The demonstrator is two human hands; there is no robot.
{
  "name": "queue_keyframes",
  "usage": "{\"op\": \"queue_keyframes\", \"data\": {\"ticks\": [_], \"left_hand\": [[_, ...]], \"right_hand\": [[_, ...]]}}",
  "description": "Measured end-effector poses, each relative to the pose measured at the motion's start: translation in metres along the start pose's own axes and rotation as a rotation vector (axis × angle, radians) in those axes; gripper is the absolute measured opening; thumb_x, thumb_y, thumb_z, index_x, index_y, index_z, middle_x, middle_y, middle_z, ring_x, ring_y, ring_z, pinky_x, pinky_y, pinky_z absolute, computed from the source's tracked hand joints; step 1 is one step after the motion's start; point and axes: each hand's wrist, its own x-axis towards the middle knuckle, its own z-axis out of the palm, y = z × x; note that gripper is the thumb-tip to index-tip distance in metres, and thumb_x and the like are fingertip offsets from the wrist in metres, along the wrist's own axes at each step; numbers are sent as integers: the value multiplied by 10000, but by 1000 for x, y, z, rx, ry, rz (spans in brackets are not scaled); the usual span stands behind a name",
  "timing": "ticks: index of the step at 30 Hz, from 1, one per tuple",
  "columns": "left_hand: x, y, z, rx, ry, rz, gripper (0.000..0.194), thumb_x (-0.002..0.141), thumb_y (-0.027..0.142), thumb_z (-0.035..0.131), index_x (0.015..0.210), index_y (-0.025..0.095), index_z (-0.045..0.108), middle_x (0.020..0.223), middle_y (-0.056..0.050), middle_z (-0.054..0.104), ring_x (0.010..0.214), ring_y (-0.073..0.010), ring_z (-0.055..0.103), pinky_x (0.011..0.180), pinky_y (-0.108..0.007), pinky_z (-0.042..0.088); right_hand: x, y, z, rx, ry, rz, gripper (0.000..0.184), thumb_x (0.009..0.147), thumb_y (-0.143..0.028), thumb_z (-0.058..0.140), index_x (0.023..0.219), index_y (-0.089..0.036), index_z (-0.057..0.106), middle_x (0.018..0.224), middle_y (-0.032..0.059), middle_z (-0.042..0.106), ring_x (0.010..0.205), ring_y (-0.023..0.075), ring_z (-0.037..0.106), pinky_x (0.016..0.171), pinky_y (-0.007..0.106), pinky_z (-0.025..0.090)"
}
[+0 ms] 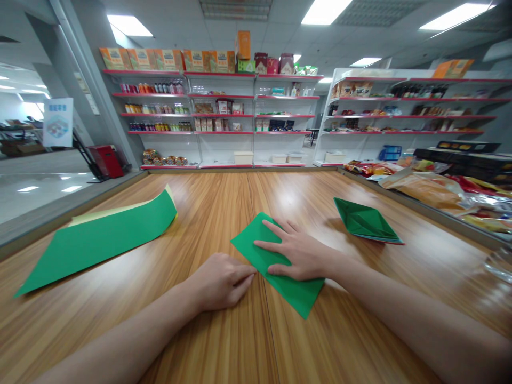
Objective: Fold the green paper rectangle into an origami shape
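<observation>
A folded green paper sheet [296, 290] lies on the wooden table [208, 213] in front of me. My right hand [298, 250] lies flat on it, fingers spread, pressing it down. My left hand [222, 280] is curled beside the sheet's left edge, its fingertips touching that edge. A finished green folded paper shape [366, 221] rests to the right, apart from both hands.
A stack of large green and yellow paper sheets [100, 234] lies at the left, one corner curling up. Snack packets [432, 189] fill a counter along the right edge. Store shelves [224, 114] with goods stand beyond the table.
</observation>
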Motion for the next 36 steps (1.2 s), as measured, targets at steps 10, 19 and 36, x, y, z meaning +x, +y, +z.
{"op": "queue_keyframes", "data": {"ticks": [10,19,36], "left_hand": [[-2,0,1,-14,-13,-19,256,904,186,424,801,184,659,659,-31,685,591,-172,648,536,-262,413],[-2,0,2,-38,66,-2,232,892,175,450,885,190,682,672,-36,696,596,-158,651,540,-234,444],[-1,0,1,-40,1,-44,275,909,200,418,909,201,693,682,-36,701,591,-186,653,521,-277,406]], "right_hand": [[0,0,2,0,9,-3,665,840,-689,380,1402,-334,382,1557,109,94,1395,408,82,1066,609,123],[1,-1,1,9,-2,6,667,840,-688,380,1404,-332,379,1554,120,104,1395,408,86,1064,610,126],[0,-1,1,31,-4,21,672,838,-682,395,1405,-321,383,1554,91,129,1400,390,91,1080,584,135]]}}
